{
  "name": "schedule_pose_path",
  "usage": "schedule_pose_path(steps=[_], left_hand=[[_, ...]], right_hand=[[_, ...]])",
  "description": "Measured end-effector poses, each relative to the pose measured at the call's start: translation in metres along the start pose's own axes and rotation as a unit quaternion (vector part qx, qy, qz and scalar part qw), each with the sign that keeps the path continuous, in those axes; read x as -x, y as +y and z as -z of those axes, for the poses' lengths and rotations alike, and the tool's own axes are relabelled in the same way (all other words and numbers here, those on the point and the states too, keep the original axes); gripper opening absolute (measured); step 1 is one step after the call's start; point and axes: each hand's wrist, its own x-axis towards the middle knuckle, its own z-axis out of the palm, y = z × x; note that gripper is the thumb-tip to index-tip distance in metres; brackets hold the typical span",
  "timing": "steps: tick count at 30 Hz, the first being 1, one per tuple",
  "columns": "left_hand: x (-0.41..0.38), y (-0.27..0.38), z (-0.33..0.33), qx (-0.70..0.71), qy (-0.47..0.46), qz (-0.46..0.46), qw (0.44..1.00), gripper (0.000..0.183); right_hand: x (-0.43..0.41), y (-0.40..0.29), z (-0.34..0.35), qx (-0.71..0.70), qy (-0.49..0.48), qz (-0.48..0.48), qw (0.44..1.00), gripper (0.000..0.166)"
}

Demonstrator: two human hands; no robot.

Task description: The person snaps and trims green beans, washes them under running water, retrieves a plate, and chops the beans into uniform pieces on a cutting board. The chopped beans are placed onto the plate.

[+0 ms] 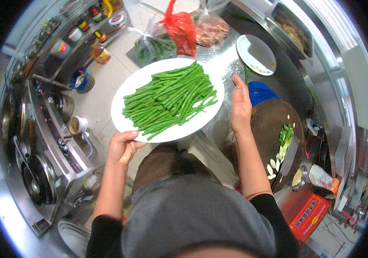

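My left hand [124, 146] grips the near-left rim of a white oval plate [122, 119], thumb on top and fingers beneath. Cut green beans [174, 96], likely long beans, lie piled across the plate in rough parallel rows. On the other side, my right hand [240, 106] is held up apart from the plate's right rim, fingers together and extended, with nothing visible in it. Close to that hand is a round chopping block [258, 129] bearing a cleaver [290, 158], sliced scallion [286, 135] and pale garlic pieces [271, 169].
Beyond the plate, a metal counter [216, 119] holds a red plastic bag [184, 32], a clear bag of greens [155, 48] and a clear bag of meat [211, 29]. A white dish [256, 54] and blue cloth [261, 92] lie right. A wok [37, 180] sits on the left stove.
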Motion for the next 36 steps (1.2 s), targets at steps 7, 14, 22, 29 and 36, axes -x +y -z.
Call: schedule_pose_path(steps=[7,14,22,29,36], left_hand=[[0.039,0.007,0.010,-0.014,0.027,-0.022,0.999,0.059],[0.050,0.039,0.030,-0.042,0.040,-0.031,0.998,0.055],[0.044,0.113,0.088,-0.052,0.079,-0.053,0.994,0.061],[0.068,0.175,0.190,-0.307,0.198,-0.204,0.908,0.024],[0.048,0.248,0.250,0.080,0.241,-0.150,0.955,0.053]], right_hand=[[-0.004,-0.028,-0.038,-0.080,-0.102,-0.052,0.990,0.055],[-0.049,-0.086,-0.097,0.076,-0.221,0.241,0.942,0.024],[-0.071,-0.113,-0.234,0.118,-0.384,0.345,0.848,0.028],[-0.069,-0.101,-0.319,0.097,-0.258,0.167,0.947,0.030],[-0.143,0.028,-0.323,0.340,0.041,0.102,0.934,0.071]])
